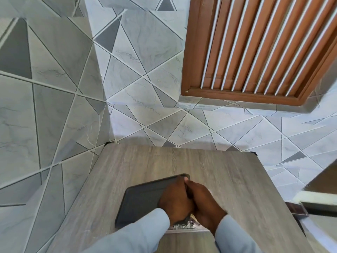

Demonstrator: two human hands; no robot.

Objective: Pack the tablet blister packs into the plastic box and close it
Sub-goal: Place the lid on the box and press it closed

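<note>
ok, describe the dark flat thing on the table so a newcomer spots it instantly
Start at the grey wood-grain table against the tiled wall. Near its front edge lies a dark grey flat rectangular lid-like panel with rounded corners, partly under the left hand. It is the only dark, matte object there.

dark grey lid [144,199], grey woodgrain table [228,179], light blue sleeves [145,232]

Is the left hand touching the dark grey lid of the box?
Touching. The head view shows the left hand lying flat on the dark grey lid, its fingertips over the far right edge; no gap shows.
</note>
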